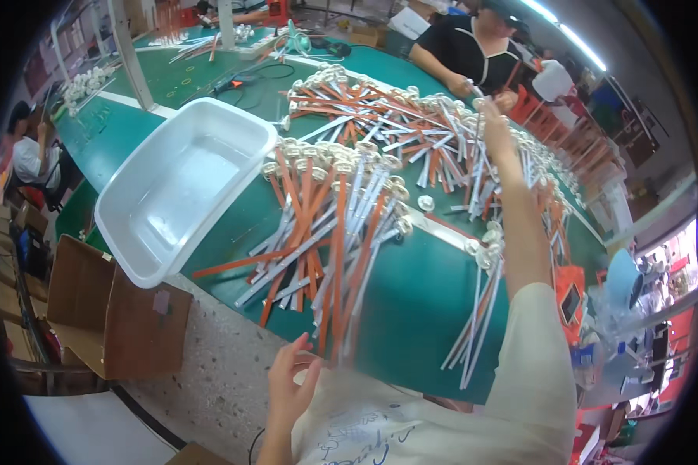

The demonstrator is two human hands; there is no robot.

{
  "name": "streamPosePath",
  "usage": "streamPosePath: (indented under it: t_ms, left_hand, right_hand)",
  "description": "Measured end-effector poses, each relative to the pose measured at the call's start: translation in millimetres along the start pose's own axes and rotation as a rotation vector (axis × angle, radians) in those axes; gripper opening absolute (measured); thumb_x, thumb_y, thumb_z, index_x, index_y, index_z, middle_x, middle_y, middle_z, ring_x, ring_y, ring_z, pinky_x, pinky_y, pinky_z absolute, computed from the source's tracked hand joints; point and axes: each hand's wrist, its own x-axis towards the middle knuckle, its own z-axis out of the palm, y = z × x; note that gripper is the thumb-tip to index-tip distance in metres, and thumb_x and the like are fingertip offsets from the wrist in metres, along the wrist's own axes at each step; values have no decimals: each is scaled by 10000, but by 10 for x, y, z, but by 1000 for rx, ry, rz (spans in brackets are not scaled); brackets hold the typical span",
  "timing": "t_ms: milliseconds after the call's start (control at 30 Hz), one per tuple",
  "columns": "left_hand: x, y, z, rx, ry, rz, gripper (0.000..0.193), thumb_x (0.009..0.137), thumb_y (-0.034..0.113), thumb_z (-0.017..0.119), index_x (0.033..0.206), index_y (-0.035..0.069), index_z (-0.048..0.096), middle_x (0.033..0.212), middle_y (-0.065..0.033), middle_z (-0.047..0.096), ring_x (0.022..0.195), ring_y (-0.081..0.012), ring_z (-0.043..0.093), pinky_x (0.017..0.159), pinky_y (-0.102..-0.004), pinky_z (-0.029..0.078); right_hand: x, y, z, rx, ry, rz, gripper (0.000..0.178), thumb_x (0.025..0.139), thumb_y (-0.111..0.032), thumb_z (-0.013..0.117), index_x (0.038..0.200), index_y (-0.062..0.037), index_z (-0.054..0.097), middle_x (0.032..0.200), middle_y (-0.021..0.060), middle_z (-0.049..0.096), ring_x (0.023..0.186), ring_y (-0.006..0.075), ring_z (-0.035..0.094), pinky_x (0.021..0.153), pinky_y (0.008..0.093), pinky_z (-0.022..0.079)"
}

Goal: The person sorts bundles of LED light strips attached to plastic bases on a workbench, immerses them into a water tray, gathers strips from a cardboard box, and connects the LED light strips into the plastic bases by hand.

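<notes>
Low in front of my body, my left hand (pixel 293 381) is raised with its fingers apart and nothing in it. A heap of orange and silver-white strips (pixel 310 240) with round white caps at their ends lies just beyond it on the green table. My right arm stretches far across, and my right hand (pixel 496 133) is over the far pile of the same capped strips (pixel 411 116). Its fingers are too small and blurred to show whether they hold a strip. Under my right forearm lies a small bundle of capped strips (pixel 477 310), caps away from me.
A white plastic tub (pixel 157 260) stands at the table's left edge, above an open cardboard box (pixel 143 325). One loose white cap (pixel 426 203) lies between the heaps. Across the table a co-worker in black (pixel 481 54) works with both hands near my right hand. Another person (pixel 35 159) sits far left.
</notes>
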Motion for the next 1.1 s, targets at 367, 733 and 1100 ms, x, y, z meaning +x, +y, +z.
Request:
streamPosePath:
  t_ms: [367,733,1100]
  left_hand:
    - [441,142,6,-58,118,16,336,835,-9,524,1169,-22,494,969,-81,546,800,-125,563,751,-241,457]
    - [109,122,290,-132,-120,97,245,842,-26,503,1084,-49,537,931,-87,558,790,-138,565,711,-247,471]
    - [-53,199,483,-173,-142,133,243,852,-27,497,1091,-50,534,933,-83,571,829,-132,577,714,-238,480]
  right_hand:
    - [-268,-556,-1259,108,-151,49,256,808,-259,569,1000,-101,631,923,118,641,837,251,617,779,324,456]
    - [-2714,-1161,-1312,53,-872,349,248,800,-59,501,1037,-102,560,1134,125,531,1005,277,541,841,359,435]
    - [-2701,-1199,-1283,451,-431,-26,124,853,-95,526,969,-52,523,1048,63,563,961,238,558,790,307,447]
